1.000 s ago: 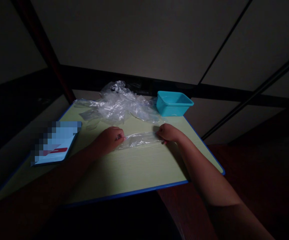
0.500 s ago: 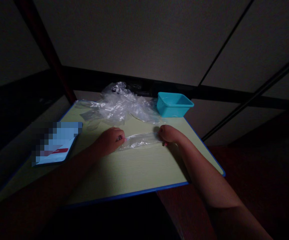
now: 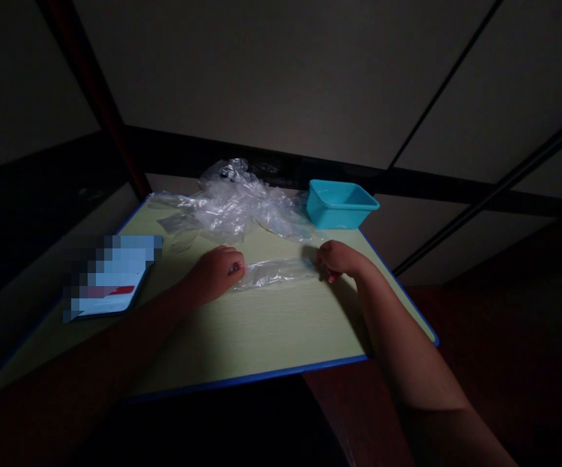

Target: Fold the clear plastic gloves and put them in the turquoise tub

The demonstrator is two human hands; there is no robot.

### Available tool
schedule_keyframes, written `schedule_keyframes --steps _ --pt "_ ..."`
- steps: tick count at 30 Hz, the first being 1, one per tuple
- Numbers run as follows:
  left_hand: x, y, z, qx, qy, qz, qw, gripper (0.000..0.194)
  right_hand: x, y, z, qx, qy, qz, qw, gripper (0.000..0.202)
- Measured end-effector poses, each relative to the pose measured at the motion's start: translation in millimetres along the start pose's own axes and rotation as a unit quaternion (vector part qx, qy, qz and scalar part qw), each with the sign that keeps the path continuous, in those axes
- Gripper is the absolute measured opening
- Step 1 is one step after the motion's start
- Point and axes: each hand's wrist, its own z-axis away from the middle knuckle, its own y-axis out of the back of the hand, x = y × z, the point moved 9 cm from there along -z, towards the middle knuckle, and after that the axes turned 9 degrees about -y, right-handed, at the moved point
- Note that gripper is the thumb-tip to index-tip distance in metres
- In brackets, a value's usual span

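A narrow, flattened clear plastic bag (image 3: pixel 275 272) stretches crosswise between my two hands, low over the table. My left hand (image 3: pixel 218 272) is closed, thumb side toward the bag, pinching its left end. At the opposite end is my right hand (image 3: pixel 339 258), its fingers bent down in a loose pinch at the bag's edge; the exact contact is too dark to make out fully. Behind them lies a crumpled heap of clear plastic bags (image 3: pixel 234 204). An open turquoise plastic basket (image 3: pixel 339 217) stands right of the heap, beyond my right hand.
The pale table (image 3: pixel 261 337) has a blue edge strip. On its left lies a device with a lit, partly pixelated screen (image 3: pixel 115 275), near my left forearm. Light panels (image 3: pixel 261 78) with a dark band rise behind the table.
My right hand has shifted slightly rightward, and its fingers look a little looser. My left hand keeps its hold on the bag's left end. The view has shifted slightly.
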Motion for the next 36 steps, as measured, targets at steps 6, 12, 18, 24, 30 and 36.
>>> schedule_keyframes --steps 6,12,18,24,30,36 --pt "1.0 -0.9 -0.2 0.002 -0.008 0.000 1.000 0.015 0.3 -2.7 -1.4 -0.009 0.006 0.008 1.000 0.027" --pt "-1.5 -1.5 -1.1 -0.005 0.019 0.000 1.000 0.016 -0.5 -5.9 -1.2 -0.017 0.008 0.031 0.999 0.025" --pt "-2.7 -2.9 -1.8 -0.003 0.032 0.002 0.999 0.016 -3.9 -6.0 2.0 -0.015 0.009 0.051 0.999 0.027" --pt "-2.1 -3.7 -2.1 -0.004 0.035 0.005 0.999 0.016 -4.4 -5.5 0.4 -0.010 0.021 0.068 0.997 0.029" --pt "-0.8 -3.2 -1.7 -0.004 0.033 0.006 0.999 0.016 -6.5 -5.4 -1.7 -0.015 0.051 0.064 0.997 0.026" --pt "1.0 -2.5 -1.5 0.012 0.014 0.011 1.000 0.018 -7.2 -8.1 -4.6 -0.026 0.074 0.052 0.996 0.020"
